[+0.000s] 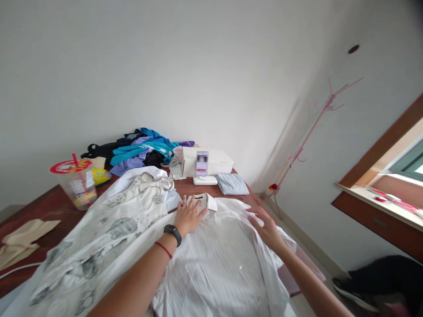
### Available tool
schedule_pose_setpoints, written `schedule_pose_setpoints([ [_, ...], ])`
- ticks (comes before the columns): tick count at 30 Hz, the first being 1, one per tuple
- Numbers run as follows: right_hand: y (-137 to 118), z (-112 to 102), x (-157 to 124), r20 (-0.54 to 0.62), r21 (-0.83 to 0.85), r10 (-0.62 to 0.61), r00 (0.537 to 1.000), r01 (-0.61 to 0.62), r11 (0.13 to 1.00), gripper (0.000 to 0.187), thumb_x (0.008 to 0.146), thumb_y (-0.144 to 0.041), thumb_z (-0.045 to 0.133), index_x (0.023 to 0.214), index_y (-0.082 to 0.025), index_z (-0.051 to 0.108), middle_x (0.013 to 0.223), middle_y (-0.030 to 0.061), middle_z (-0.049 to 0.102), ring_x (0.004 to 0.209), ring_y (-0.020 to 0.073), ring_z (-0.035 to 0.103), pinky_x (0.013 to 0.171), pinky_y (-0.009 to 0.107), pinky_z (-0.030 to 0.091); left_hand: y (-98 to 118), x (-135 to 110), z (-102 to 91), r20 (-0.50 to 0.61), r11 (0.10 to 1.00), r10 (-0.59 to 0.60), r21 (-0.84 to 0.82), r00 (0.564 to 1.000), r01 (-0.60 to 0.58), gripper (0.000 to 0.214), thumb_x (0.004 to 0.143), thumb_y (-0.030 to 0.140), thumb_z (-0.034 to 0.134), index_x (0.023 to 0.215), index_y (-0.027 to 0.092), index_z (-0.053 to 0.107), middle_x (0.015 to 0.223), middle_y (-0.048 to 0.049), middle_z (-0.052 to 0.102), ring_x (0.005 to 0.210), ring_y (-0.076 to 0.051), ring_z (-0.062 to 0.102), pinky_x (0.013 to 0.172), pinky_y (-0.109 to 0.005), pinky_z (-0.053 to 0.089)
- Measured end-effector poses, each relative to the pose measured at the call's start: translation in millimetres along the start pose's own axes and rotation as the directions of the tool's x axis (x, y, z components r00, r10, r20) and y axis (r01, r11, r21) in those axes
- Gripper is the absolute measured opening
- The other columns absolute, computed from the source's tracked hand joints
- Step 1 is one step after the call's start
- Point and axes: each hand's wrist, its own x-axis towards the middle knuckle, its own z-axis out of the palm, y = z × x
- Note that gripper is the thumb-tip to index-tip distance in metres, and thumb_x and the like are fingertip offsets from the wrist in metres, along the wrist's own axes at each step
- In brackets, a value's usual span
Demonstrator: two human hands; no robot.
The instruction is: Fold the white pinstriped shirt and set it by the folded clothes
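A white pinstriped collared shirt (221, 259) lies spread on the table, its collar toward the wall. My left hand (189, 216) rests on it just below the collar, fingers spread, a black band on the wrist. Over the shirt's right shoulder is my right hand (266, 225), its fingers apart and curved; whether it touches the cloth I cannot tell. Left of the shirt, a white garment with grey animal prints (122, 229) lies bunched along the table.
A heap of blue, purple and black clothes (145, 149) sits against the wall. Nearby are a white box (221, 160), a folded grey cloth (233, 184) and a plastic cup with a straw (79, 187). A pink coat rack (300, 149) stands in the corner.
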Motion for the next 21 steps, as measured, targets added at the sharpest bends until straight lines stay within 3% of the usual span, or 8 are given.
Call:
schedule_pose_setpoints([
  [2,2,-14,-44,-0.085,0.227,0.205,0.975,-0.181,0.957,0.029,0.082,-0.047,0.072,0.099,-0.023,0.075,0.106,0.0096,0.072,0.108,0.0291,0.065,0.097,0.045,0.054,-1,1,-1.1,0.002,1.0,0.004,-0.002,1.0,-0.004,0.074,0.1,0.067,0.02,0.153,0.022,0.046,0.167,-0.0081,0.026,0.152,-0.046,0.011,0.119,-0.064,0.017],
  [3,3,-18,-66,-0.121,0.357,0.334,0.935,-0.273,0.894,0.03,0.078,-0.048,0.077,0.094,-0.023,0.076,0.101,0.0093,0.073,0.103,0.0286,0.067,0.094,0.043,0.057,-1,1,-1.5,0.004,1.0,0.006,-0.003,1.0,-0.006,0.073,0.1,0.066,0.022,0.153,0.021,0.046,0.166,-0.0085,0.026,0.152,-0.046,0.011,0.119,-0.064,0.017],
  [4,5,-20,-87,-0.157,0.523,0.462,0.873,-0.324,0.788,0.029,0.076,-0.046,0.078,0.094,-0.023,0.076,0.104,0.0085,0.073,0.104,0.0277,0.069,0.092,0.041,0.06,-1,1,-1.8,0.006,1.0,0.009,-0.004,1.0,-0.009,0.072,0.1,0.065,0.025,0.152,0.021,0.046,0.166,-0.0087,0.026,0.152,-0.046,0.011,0.119,-0.064,0.017],
  [6,6,-21,-123,-0.103,0.787,0.657,0.747,-0.343,0.513,0.026,0.076,-0.042,0.079,0.096,-0.024,0.075,0.111,0.0074,0.073,0.109,0.0267,0.07,0.092,0.038,0.063,-1,1,-2.1,0.009,1.0,0.014,-0.007,1.0,-0.014,0.071,0.099,0.065,0.03,0.152,0.021,0.046,0.167,-0.0088,0.025,0.152,-0.047,0.011,0.119,-0.064,0.016],
  [9,2,-19,-151,0.01,0.924,0.739,0.673,-0.289,0.25,0.027,0.08,-0.034,0.074,0.105,-0.025,0.073,0.123,0.0079,0.071,0.117,0.0261,0.068,0.094,0.037,0.063,-2,1,-2.2,0.017,1.0,0.014,-0.011,1.0,-0.014,0.071,0.097,0.066,0.035,0.153,0.022,0.044,0.168,-0.0091,0.023,0.152,-0.046,0.01,0.119,-0.064,0.018],
  [12,-4,-26,-147,0.064,0.945,0.751,0.658,-0.282,0.166,0.03,0.082,-0.028,0.07,0.112,-0.024,0.069,0.125,0.0097,0.07,0.117,0.0268,0.068,0.093,0.039,0.063,-4,2,-2.9,0.035,1.0,0.016,-0.013,0.999,-0.015,0.072,0.096,0.067,0.038,0.154,0.024,0.043,0.168,-0.0093,0.022,0.152,-0.045,0.01,0.118,-0.064,0.019],
  [16,-4,-46,-116,0.202,0.941,0.747,0.633,-0.337,0.031,0.025,0.081,-0.021,0.066,0.105,-0.019,0.067,0.122,0.0166,0.07,0.119,0.0315,0.067,0.093,0.043,0.062,-7,3,-4.5,0.054,0.999,0.029,-0.02,0.998,-0.028,0.072,0.095,0.066,0.04,0.153,0.023,0.043,0.168,-0.0089,0.023,0.152,-0.046,0.012,0.119,-0.063,0.018],
  [21,4,-56,-86,0.257,0.93,0.711,0.654,-0.368,0.002,0.008,0.081,-0.015,0.062,0.089,-0.018,0.062,0.12,0.0164,0.07,0.117,0.031,0.068,0.091,0.045,0.061,-10,5,-5.1,0.065,0.998,0.042,-0.044,0.997,-0.039,0.071,0.094,0.066,0.043,0.151,0.024,0.045,0.167,-0.0094,0.025,0.152,-0.045,0.013,0.119,-0.063,0.017],
])
